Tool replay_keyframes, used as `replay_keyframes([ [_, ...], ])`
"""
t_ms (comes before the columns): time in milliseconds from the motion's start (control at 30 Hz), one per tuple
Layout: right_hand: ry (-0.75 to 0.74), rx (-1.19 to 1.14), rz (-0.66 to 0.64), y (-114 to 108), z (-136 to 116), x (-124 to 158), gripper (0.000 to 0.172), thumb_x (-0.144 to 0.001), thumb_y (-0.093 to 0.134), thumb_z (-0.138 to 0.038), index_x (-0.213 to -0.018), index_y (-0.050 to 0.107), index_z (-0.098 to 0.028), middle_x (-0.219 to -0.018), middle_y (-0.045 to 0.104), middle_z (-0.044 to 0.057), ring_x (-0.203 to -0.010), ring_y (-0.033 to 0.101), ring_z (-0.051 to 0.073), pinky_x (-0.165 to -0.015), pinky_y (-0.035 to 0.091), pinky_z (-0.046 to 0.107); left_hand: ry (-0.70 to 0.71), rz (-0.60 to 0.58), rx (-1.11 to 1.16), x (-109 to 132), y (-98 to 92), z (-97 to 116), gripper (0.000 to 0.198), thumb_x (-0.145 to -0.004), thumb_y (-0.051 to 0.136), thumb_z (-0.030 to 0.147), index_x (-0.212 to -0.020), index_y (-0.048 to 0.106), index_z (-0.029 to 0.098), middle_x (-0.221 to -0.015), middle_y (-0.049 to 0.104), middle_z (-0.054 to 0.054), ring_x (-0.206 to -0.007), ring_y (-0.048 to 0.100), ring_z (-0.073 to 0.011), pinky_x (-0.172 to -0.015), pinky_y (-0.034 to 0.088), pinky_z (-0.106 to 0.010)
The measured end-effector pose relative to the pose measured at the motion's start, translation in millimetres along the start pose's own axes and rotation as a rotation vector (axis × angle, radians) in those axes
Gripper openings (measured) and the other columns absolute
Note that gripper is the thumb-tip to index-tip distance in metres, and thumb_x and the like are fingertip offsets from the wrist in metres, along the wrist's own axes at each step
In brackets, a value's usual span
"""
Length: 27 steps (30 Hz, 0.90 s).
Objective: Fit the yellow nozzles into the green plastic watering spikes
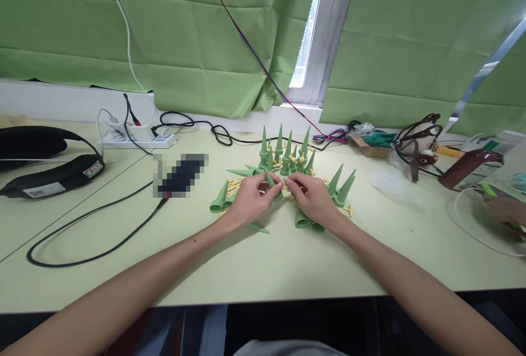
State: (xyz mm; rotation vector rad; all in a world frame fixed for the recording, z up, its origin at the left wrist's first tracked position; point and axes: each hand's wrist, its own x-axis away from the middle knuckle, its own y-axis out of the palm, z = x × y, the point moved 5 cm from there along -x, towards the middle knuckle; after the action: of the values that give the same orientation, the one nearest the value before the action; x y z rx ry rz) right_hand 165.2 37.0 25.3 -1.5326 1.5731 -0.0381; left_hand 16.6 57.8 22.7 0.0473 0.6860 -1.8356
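My left hand (pixel 250 198) is closed around a green plastic cone (pixel 270 179), whose tip points up and away from me. Close beside it, my right hand (pixel 313 194) makes a pinch near that cone. What its fingertips hold is too small to make out. Behind both hands stands a cluster of upright green cones (pixel 280 142) with small yellow pieces among them. More green cones lie on their sides, one left of my left hand (pixel 220 198) and others under my right wrist (pixel 302 218). A yellow T-shaped piece (pixel 349 211) rests near two upright cones (pixel 344 190) on the right.
A blurred-out dark device (pixel 183 175) with a black cable lies left on the table (pixel 246 268). Further left are a power strip (pixel 139 138) and a black headset-like band (pixel 57 178). At right are a dark red bottle (pixel 472 170), plastic film (pixel 396 186) and another person's hand (pixel 507 211).
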Motion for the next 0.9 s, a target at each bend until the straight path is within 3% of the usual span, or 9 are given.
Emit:
replay_keyframes([
  [367,-0.002,0.025,0.035,-1.2,0.1,-0.3,0.039,-0.098,0.046,-0.033,-0.063,0.034,-0.019,-0.054,0.034,-0.006,-0.051,0.029,0.009,-0.054,0.026,0.025,0.023,-0.01,0.051,0.7,1.8,2.0,0.021,-0.087,0.059,0.036,-0.084,0.064,0.016,-0.086,0.067,-0.003,-0.05,0.049,-0.006,-0.047,0.042,-0.02],
  [600,-0.007,0.033,0.035,-0.5,1.6,-0.4,0.044,-0.099,0.044,-0.036,-0.06,0.031,-0.019,-0.052,0.032,-0.006,-0.05,0.027,0.009,-0.053,0.025,0.026,0.024,-0.016,0.049,1.6,2.3,1.2,0.021,-0.087,0.059,0.036,-0.083,0.063,0.016,-0.079,0.065,-0.001,-0.049,0.049,-0.0061,-0.047,0.041,-0.02],
  [733,0.017,0.006,0.036,-4.0,-0.8,0.3,0.038,-0.099,0.044,-0.036,-0.065,0.046,-0.019,-0.055,0.042,-0.004,-0.051,0.035,0.01,-0.053,0.03,0.026,0.011,0.017,0.055,0.4,1.1,-0.8,0.02,-0.086,0.061,0.036,-0.086,0.064,0.016,-0.078,0.065,-0.001,-0.049,0.049,-0.0069,-0.047,0.042,-0.02],
  [800,0.017,-0.038,0.025,-5.1,-3.2,0.5,0.028,-0.098,0.045,-0.034,-0.079,0.057,-0.019,-0.064,0.056,-0.002,-0.056,0.046,0.011,-0.056,0.036,0.025,-0.001,0.042,0.054,-0.6,-0.4,-1.1,0.021,-0.085,0.062,0.037,-0.087,0.065,0.016,-0.078,0.066,-0.002,-0.05,0.049,-0.0073,-0.046,0.042,-0.021],
  [900,-0.014,-0.091,0.018,-5.4,-6.0,0.3,0.018,-0.096,0.049,-0.031,-0.094,0.062,-0.02,-0.083,0.067,0.003,-0.07,0.058,0.014,-0.059,0.042,0.024,-0.013,0.069,0.056,-1.4,-2.6,-0.1,0.022,-0.085,0.062,0.037,-0.087,0.065,0.016,-0.079,0.066,-0.002,-0.051,0.05,-0.0078,-0.047,0.042,-0.021],
])
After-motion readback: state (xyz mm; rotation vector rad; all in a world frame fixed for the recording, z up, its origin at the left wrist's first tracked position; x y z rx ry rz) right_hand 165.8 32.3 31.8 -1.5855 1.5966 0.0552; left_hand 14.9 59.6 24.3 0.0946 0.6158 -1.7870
